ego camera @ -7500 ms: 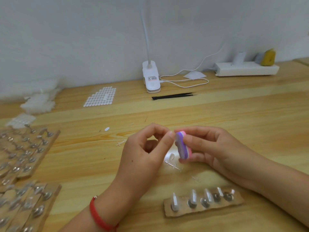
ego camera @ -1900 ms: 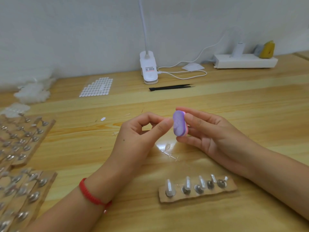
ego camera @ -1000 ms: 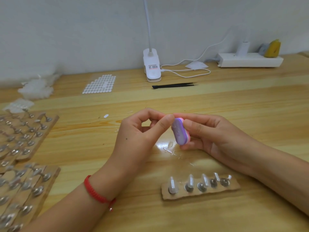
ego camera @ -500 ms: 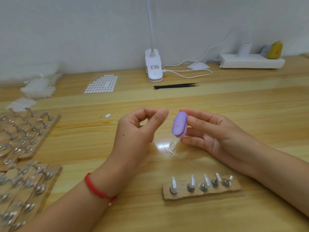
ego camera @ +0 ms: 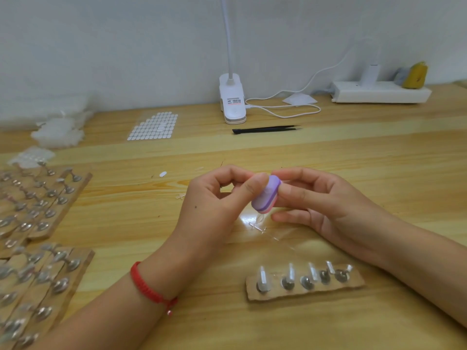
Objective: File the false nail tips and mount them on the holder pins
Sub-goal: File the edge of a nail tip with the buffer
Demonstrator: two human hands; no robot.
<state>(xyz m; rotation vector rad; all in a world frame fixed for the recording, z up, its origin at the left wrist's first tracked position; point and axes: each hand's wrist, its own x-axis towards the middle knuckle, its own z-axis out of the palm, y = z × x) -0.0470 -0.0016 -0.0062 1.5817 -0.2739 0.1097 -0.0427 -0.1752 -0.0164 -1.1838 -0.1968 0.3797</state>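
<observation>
Now filing: right hand (ego camera: 328,207) fingers clamp the buffer block (ego camera: 266,195), left hand (ego camera: 219,200) pinches a nail tip I cannot see. Next: seat it on holder pins (ego camera: 290,276), 5 o'clock.

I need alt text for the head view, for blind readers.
Over a wooden table, the right hand holds a purple filing block against the pinching left hand. A cardboard strip of holder pins lies nearer the camera.
</observation>
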